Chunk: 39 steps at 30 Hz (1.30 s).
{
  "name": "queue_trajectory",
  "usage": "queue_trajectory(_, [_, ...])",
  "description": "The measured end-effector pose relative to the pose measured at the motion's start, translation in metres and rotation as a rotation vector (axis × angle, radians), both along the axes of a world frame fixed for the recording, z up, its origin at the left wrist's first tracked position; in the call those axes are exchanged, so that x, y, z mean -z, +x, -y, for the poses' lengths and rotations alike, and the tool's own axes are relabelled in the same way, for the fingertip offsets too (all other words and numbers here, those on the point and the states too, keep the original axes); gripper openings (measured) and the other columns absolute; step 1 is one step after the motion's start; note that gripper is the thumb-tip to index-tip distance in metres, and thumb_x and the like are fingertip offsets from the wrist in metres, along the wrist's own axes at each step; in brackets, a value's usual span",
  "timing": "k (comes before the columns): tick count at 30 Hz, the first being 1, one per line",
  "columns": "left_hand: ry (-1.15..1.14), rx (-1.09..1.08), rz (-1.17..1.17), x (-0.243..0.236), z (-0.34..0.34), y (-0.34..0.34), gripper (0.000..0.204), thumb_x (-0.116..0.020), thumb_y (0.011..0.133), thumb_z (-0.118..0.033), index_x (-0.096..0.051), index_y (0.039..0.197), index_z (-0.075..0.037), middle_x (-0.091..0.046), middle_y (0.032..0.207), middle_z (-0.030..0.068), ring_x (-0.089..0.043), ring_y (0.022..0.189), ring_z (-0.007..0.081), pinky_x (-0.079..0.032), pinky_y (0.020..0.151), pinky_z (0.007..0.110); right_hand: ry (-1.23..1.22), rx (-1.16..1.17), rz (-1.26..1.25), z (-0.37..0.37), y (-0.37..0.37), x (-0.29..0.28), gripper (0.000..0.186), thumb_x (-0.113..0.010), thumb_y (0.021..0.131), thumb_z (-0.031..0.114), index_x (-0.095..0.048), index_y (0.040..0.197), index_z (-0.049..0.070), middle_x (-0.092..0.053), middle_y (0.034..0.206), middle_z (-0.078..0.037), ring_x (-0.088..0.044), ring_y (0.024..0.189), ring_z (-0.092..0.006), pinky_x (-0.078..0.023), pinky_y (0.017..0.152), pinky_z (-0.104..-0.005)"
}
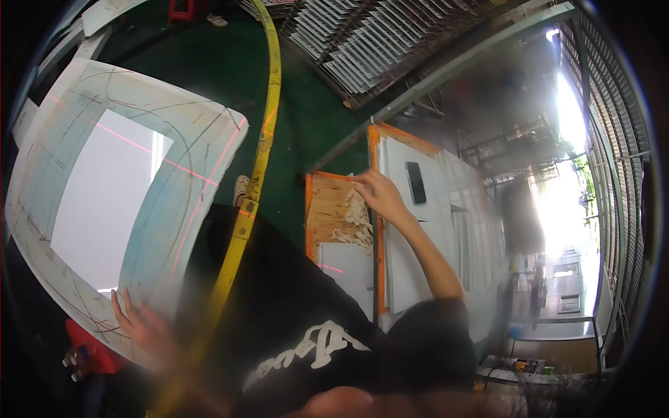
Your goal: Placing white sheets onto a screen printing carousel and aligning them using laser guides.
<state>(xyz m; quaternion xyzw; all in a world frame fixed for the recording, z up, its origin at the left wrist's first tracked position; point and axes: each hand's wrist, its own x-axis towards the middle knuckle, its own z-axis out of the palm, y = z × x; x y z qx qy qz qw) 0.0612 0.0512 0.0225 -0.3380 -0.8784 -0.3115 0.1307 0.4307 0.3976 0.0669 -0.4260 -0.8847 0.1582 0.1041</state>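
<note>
The person's left hand (143, 324) lies flat with fingers spread on the near edge of a pale cutting worktop (202, 146), seemingly to steady the body while the torso leans the other way. A white sheet (104, 195) lies squarely in the middle of that worktop, crossed by thin red laser lines (139, 148) that seem to serve as alignment marks.

The right hand (380, 195) reaches out at arm's length to an orange-framed wooden tray (324, 202), its fingertips drawn together over a loose heap of pale offcut strips (357, 219); whether they actually pinch a strip cannot be told. The strips sit in the tray just beside stacked white panels (418, 251), within reach. A dark phone (416, 182) rests on the top panel, away from the cutting area. A yellow curved rail (261, 153) runs between worktop and tray over the green floor (306, 118).
</note>
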Motion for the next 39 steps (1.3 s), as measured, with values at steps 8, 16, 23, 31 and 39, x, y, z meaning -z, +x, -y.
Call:
queue_trajectory(8, [0.019, 0.103, 0.055, -0.003, -0.020, 0.029, 0.034, -0.047, 0.092, -0.004, -0.055, 0.125, -0.002, -0.045, 0.138, 0.0152, -0.045, 0.125, 0.0352, -0.036, 0.103, 0.044, -0.098, 0.275, 0.217, 0.068, 0.102, 0.021, 0.034, -0.067, 0.083, 0.033, -0.068, 0.105, 0.006, -0.065, 0.112, -0.013, -0.055, 0.116, -0.0302, -0.045, 0.094, -0.0386])
queue_trajectory(16, [0.019, 0.187, -0.033, -0.014, -0.030, 0.045, 0.034, -0.049, 0.090, -0.003, -0.056, 0.123, -0.004, -0.047, 0.135, 0.0162, -0.046, 0.124, 0.0349, -0.038, 0.101, 0.044, -0.098, 0.301, 0.142, 0.075, 0.106, 0.017, 0.036, -0.065, 0.084, 0.030, -0.066, 0.112, 0.007, -0.065, 0.115, -0.013, -0.057, 0.112, -0.0309, -0.046, 0.092, -0.0380])
queue_trajectory(23, [0.017, 0.209, -0.001, -0.008, -0.036, 0.056, 0.034, -0.049, 0.090, -0.003, -0.056, 0.123, -0.003, -0.048, 0.135, 0.0168, -0.048, 0.122, 0.0361, -0.039, 0.100, 0.044, -0.130, 0.301, 0.078, 0.073, 0.109, 0.015, 0.038, -0.066, 0.084, 0.030, -0.065, 0.114, 0.007, -0.063, 0.118, -0.012, -0.057, 0.113, -0.0299, -0.045, 0.094, -0.0380])
queue_trajectory(31, [0.047, 0.313, -0.008, -0.016, -0.035, 0.069, 0.035, -0.048, 0.089, 0.001, -0.055, 0.124, -0.002, -0.047, 0.135, 0.0181, -0.047, 0.123, 0.0367, -0.036, 0.102, 0.044, 0.333, 0.203, -0.095, 0.079, 0.110, 0.019, 0.019, -0.062, 0.082, 0.017, -0.064, 0.094, 0.002, -0.066, 0.097, -0.013, -0.061, 0.096, -0.0298, -0.046, 0.088, -0.0387])
queue_trajectory(39, [0.253, 1.023, 0.657, -0.023, -0.098, 0.165, 0.037, -0.061, 0.083, -0.005, -0.056, 0.120, -0.002, -0.055, 0.125, 0.0167, -0.051, 0.120, 0.0318, -0.039, 0.100, 0.040, 0.591, -0.029, -0.040, 0.095, 0.052, -0.075, 0.015, -0.062, 0.069, 0.009, -0.047, 0.067, 0.007, -0.048, 0.065, -0.009, -0.049, 0.060, -0.0280, -0.039, 0.057, -0.0385])
